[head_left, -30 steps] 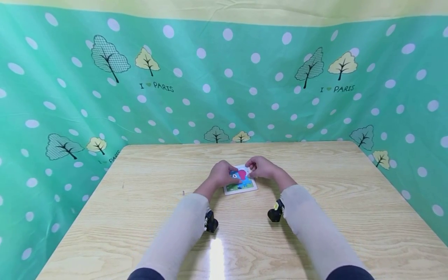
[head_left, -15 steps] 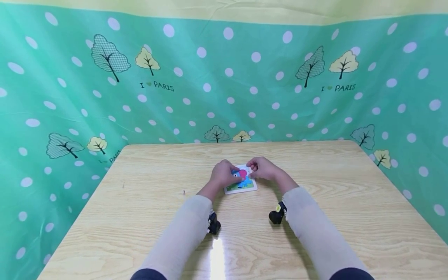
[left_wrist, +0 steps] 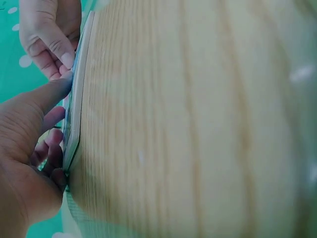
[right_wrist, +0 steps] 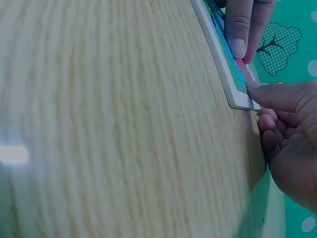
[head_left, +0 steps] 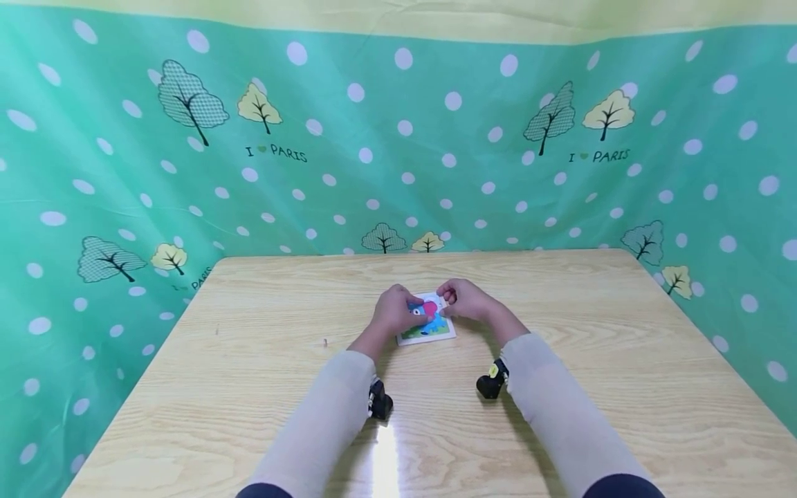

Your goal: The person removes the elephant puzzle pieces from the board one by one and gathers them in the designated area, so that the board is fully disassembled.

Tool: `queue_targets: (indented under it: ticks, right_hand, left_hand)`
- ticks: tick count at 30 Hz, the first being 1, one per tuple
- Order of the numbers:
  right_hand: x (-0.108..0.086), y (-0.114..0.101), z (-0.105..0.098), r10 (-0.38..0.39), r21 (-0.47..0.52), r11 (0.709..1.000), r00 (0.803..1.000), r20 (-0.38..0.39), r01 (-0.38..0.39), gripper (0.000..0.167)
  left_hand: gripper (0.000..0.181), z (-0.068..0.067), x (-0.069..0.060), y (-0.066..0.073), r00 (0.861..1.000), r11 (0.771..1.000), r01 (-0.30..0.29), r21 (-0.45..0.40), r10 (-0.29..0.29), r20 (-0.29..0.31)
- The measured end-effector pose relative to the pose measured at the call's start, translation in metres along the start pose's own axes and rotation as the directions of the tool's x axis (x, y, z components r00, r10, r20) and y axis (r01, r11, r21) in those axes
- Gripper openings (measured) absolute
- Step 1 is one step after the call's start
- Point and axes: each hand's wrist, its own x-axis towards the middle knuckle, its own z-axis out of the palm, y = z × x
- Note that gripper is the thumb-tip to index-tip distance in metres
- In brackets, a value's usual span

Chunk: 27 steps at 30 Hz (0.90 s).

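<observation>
Left grip (head_left: pixel 394 310) holds 1 picture board (head_left: pixel 432 330) by its left side, right grip (head_left: pixel 471 301) its right edge.

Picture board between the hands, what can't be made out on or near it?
Head view: print on the picture board, partly covered by the left hand and right hand.
Left wrist view: its face, seen nearly edge-on.
Right wrist view: one end, cut off by the top edge.
Head view: a speck, too small to identify.
</observation>
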Motion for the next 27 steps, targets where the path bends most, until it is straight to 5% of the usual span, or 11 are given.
queue_targets:
  ticks: [12,23,27]
  right_hand:
    - [0.0006,0.0020,0.0006,-0.023,-0.004,1.000,0.999,-0.046,0.023,0.042]
    - [0.0012,0.0051,0.0000,-0.045,0.090,0.994,0.994,-0.095,0.054,0.035]
    - [0.0008,0.0057,0.0012,-0.055,0.120,0.991,0.994,-0.096,0.066,0.039]
  left_hand:
    - [0.040,0.0013,0.0005,0.0011,1.000,1.000,0.015,0.015,-0.015,0.002]
    - [0.047,0.0013,0.0002,-0.0015,1.000,0.999,-0.027,0.028,0.027,-0.003]
    - [0.049,0.0022,-0.0003,-0.0026,1.000,1.000,-0.002,-0.013,0.002,-0.001]
